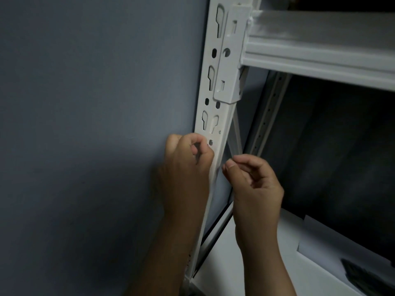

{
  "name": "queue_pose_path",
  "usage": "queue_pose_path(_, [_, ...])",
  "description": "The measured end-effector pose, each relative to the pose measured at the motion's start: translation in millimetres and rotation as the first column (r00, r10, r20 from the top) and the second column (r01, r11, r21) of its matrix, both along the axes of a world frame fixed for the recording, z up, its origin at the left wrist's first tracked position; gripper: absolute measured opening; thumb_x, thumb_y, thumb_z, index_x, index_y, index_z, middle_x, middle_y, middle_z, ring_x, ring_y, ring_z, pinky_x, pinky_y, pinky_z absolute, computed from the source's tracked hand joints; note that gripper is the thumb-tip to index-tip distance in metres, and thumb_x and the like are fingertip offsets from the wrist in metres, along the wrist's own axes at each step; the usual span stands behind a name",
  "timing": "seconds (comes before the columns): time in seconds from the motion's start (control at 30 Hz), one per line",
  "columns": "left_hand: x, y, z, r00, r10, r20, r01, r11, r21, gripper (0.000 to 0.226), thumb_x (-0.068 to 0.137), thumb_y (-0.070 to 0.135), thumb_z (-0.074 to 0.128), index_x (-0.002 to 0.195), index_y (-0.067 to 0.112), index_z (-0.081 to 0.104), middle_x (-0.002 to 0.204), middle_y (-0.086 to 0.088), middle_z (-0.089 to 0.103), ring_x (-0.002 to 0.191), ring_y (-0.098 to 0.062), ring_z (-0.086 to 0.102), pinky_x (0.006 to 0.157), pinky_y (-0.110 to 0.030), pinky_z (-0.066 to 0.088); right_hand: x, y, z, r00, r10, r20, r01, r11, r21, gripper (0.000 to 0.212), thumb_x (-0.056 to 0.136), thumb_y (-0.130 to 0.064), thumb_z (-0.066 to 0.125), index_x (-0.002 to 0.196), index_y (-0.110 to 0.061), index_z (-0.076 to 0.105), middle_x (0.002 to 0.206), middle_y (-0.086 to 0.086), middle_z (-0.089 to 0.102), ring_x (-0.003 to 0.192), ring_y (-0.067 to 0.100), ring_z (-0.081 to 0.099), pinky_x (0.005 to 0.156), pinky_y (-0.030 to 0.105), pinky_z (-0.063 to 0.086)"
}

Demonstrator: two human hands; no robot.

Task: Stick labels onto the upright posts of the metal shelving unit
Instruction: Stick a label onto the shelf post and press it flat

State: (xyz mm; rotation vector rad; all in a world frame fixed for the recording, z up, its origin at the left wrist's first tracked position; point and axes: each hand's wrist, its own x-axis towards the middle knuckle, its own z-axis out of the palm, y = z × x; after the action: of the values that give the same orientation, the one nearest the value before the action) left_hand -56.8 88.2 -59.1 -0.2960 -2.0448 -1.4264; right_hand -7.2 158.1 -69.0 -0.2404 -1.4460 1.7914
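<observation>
- Nearest us, our left hand is curled against the left edge of the white upright post; fingertips pinched together, but whether they grip a label we cannot tell.
- Our right hand hovers just right of the post, thumb and forefinger pinched, contents unclear.
- Lower shelf carries white sheets.
- Beyond, a crossbeam hooks into the post beside the grey wall.
</observation>
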Motion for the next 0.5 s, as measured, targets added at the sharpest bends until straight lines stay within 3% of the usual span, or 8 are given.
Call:
queue_pose_path(0.17, [0.6,0.1,-3.5,0.999,-0.042,-0.016,0.043,0.998,0.044,0.014,0.089,0.02,0.057,0.077,0.027,0.058,0.082,0.006,0.05,0.059,-0.012,0.054,0.052,-0.027,0.045,-0.2,0.6,0.6,1.0,0.002,-0.001,-0.002,1.0,-0.014,0.015,0.083,0.007,0.065,0.084,-0.008,0.065,0.064,-0.003,0.067,0.062,0.007,0.06,0.066,0.015,0.053])
queue_pose_path(0.37, [0.8,-0.9,-6.0,0.993,-0.111,0.029,0.107,0.988,0.112,0.016,0.093,0.019,0.055,0.079,0.026,0.059,0.076,0.011,0.046,0.061,-0.006,0.05,0.056,-0.015,0.043,1.7,1.3,-0.7,1.0,0.005,-0.008,-0.005,1.0,-0.019,0.016,0.083,0.006,0.065,0.083,-0.01,0.066,0.063,-0.002,0.065,0.062,0.008,0.061,0.067,0.015,0.053])
queue_pose_path(0.5, [4.9,-5.0,-6.0,0.98,-0.189,0.065,0.171,0.962,0.215,0.027,0.091,0.018,0.059,0.07,0.034,0.056,0.075,0.008,0.051,0.06,0.003,0.051,0.056,-0.006,0.038,2.4,-0.2,0.8,1.0,0.021,-0.023,-0.021,1.0,-0.002,0.018,0.082,0.006,0.067,0.082,-0.012,0.067,0.068,-0.002,0.068,0.065,0.008,0.063,0.067,0.015,0.053])
